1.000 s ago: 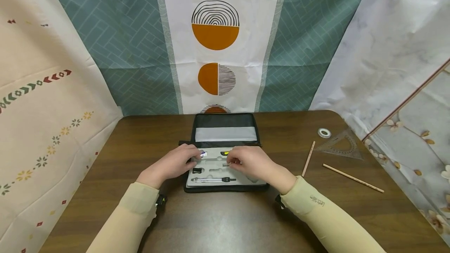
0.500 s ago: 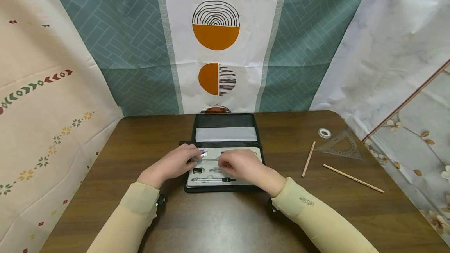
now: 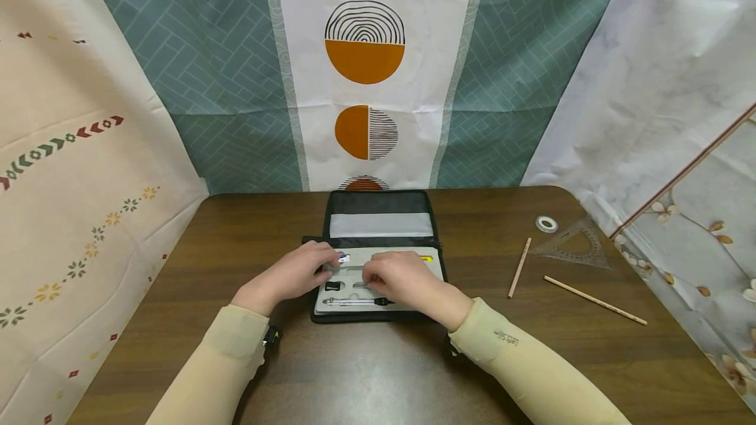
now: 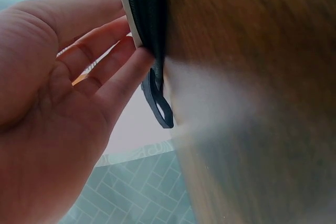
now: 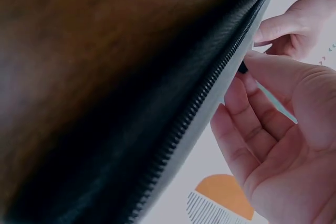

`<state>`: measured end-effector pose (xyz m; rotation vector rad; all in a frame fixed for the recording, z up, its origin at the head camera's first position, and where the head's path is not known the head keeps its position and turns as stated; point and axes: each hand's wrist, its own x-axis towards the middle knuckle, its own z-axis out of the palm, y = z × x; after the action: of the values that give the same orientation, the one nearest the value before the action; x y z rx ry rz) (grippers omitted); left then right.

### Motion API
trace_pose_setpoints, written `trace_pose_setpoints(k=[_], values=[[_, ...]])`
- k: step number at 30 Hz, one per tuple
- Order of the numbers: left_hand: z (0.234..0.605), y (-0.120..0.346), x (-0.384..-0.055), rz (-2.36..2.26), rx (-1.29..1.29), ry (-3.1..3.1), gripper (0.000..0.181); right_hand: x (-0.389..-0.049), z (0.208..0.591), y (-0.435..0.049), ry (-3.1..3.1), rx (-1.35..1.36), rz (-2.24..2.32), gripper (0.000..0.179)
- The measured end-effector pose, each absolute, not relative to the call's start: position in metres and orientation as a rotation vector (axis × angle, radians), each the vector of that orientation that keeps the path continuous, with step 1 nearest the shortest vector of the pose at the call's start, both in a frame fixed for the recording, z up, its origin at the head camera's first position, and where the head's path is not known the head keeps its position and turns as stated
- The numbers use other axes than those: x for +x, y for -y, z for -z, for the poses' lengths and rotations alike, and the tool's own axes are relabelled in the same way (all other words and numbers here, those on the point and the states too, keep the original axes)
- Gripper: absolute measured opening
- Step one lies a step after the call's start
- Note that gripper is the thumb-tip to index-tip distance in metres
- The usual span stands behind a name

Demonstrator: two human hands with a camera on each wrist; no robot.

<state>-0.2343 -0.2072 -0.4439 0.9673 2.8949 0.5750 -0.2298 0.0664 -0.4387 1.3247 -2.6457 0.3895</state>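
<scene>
A black zip case point(image 3: 378, 317) lies unfolded on the table, its pale tray point(image 3: 354, 271) facing up. My left hand point(image 3: 295, 274) rests at the tray's left side, beside a small white block point(image 3: 344, 258); in the left wrist view its fairly straight fingers point(image 4: 126, 77) touch the case edge. Over the tray's middle, my right hand point(image 3: 404, 277) has curled fingers and pinches a small greyish piece point(image 3: 359, 285) at a slot, mostly hidden by the fingertips. A black pencil sharpener point(image 3: 333, 286) and a silver compass point(image 3: 357, 302) lie in the tray. A yellow item point(image 3: 426, 258) shows behind the right hand.
On the right of the brown table point(image 3: 378, 372) lie a roll of white tape point(image 3: 546, 224), a clear set square point(image 3: 575, 248) and two pencils, one short point(image 3: 520, 267) and one longer point(image 3: 595, 300). The case's lid point(image 3: 380, 215) lies folded back toward the hanging cloth.
My right hand has shifted left across the tray with the small greyish piece, uncovering the yellow item's right end. My left hand has stayed at the case's left side.
</scene>
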Motion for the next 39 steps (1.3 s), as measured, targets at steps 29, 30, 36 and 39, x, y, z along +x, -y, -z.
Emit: trace_pose_setpoints(k=[29, 30, 36, 39], values=[[0.4414, 0.2059, -0.2330, -0.587, 0.933, -2.887, 0.020, -0.2343, 0.4416, -0.0597, 2.722, 1.340, -0.383, 0.011], [0.4416, 0.2058, -0.2331, -0.584, 0.931, -2.887, 0.020, -0.2342, 0.4416, -0.0598, 2.725, 1.339, -0.381, 0.011], [0.4420, 0.2061, -0.2343, -0.584, 0.921, -2.886, 0.019, -0.2333, 0.4410, -0.0605, 2.730, 1.323, -0.361, 0.011], [0.4425, 0.2066, -0.2347, -0.587, 0.926, -2.884, 0.019, -0.2329, 0.4409, -0.0607, 2.732, 1.320, -0.361, 0.013]])
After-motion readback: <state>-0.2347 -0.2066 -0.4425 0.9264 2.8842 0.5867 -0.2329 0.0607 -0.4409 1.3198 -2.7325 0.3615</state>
